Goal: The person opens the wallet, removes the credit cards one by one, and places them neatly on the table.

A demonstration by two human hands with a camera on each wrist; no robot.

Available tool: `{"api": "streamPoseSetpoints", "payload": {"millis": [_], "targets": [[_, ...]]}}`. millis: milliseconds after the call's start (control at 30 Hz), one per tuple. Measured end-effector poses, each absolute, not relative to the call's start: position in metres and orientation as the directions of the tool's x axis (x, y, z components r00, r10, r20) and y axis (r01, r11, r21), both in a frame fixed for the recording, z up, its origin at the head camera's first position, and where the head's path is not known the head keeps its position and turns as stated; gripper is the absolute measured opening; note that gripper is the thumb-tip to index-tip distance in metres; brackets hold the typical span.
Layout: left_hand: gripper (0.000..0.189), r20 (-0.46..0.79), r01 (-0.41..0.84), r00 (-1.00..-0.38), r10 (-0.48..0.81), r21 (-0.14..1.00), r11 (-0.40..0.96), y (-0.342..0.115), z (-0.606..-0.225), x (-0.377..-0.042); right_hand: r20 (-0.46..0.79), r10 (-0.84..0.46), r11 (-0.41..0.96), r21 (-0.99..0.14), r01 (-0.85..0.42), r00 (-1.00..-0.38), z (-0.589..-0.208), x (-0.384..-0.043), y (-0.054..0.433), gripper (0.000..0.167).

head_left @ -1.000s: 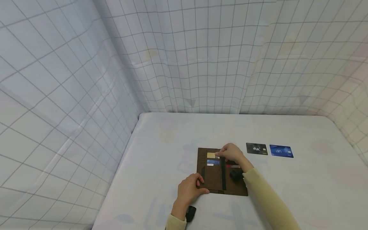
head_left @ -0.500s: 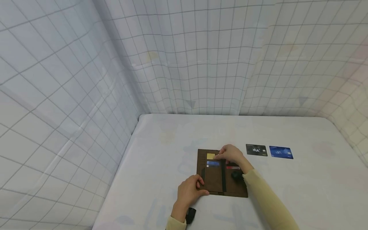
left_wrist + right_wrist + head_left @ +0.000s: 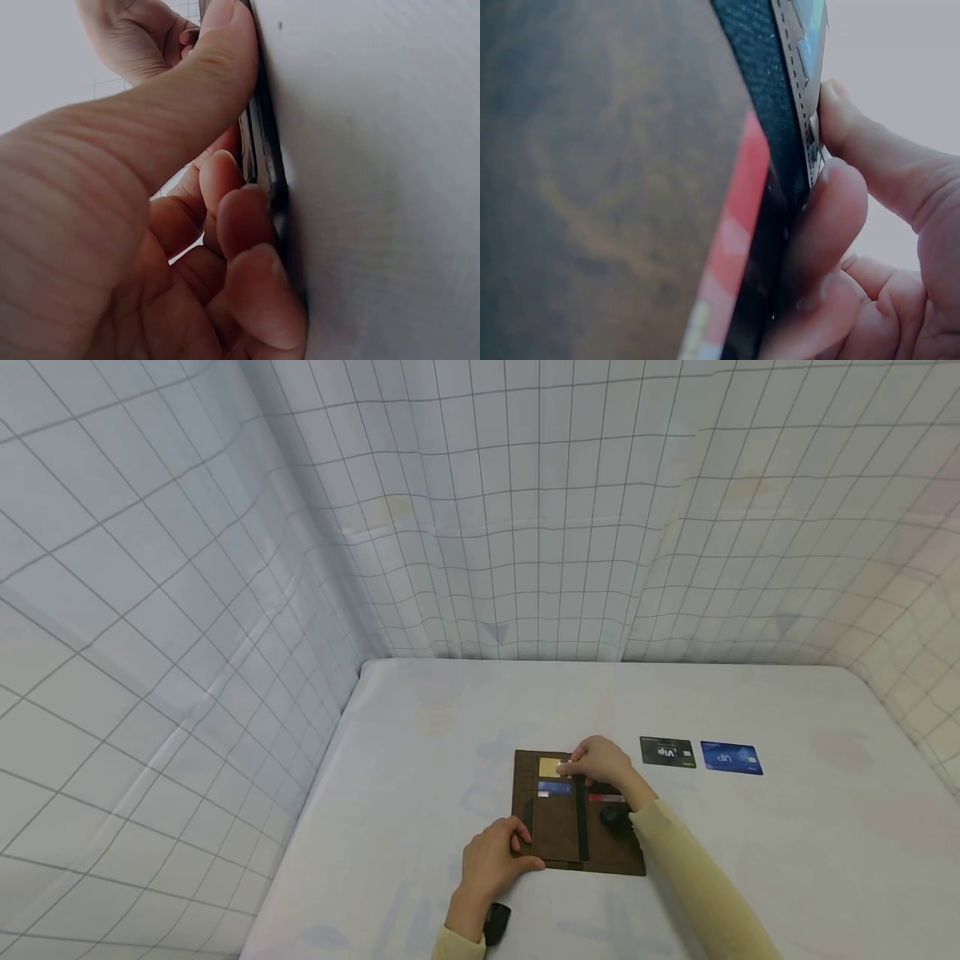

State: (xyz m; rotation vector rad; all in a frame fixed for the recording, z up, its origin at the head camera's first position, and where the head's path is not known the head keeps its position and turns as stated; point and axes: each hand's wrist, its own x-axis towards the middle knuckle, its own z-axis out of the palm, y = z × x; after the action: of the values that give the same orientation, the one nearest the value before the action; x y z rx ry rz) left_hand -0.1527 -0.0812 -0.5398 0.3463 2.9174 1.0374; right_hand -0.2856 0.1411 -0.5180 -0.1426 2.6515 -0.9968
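A brown wallet (image 3: 603,852) lay open on the white-covered table (image 3: 405,752), a gold card (image 3: 549,767) and blue card (image 3: 553,789) tucked in its inner panel (image 3: 556,825). The left hand (image 3: 492,853) gripped its near-left corner; the right hand (image 3: 603,760) pinched the panel's top beside the gold card. Two VIP cards, black (image 3: 667,752) and blue (image 3: 731,757), lay rightward.

- Left hand (image 3: 491,852) low and near the body; thumb (image 3: 202,82) stretched out, fingers (image 3: 262,292) bent inward beneath it in a loose grip;
- left sleeve (image 3: 459,945) pale yellow, showing only briefly at the bottom edge, wrist bare above it;
- right hand (image 3: 602,760) farther forward; its thumb (image 3: 847,116) set opposite bent fingertips (image 3: 840,202) in a pinch;
- right sleeve (image 3: 697,881) pale yellow, the forearm slanting in from lower right.
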Motion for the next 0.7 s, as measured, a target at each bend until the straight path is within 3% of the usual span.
{"api": "streamPoseSetpoints", "payload": {"millis": [700], "targets": [[0.036, 0.048, 0.199, -0.975, 0.218, 0.632, 0.749, -0.0814, -0.5393, -0.1523, -0.229, -0.201, 0.694, -0.719, 0.026, -0.952, -0.5170, -0.2864, 0.1415, 0.038]]}}
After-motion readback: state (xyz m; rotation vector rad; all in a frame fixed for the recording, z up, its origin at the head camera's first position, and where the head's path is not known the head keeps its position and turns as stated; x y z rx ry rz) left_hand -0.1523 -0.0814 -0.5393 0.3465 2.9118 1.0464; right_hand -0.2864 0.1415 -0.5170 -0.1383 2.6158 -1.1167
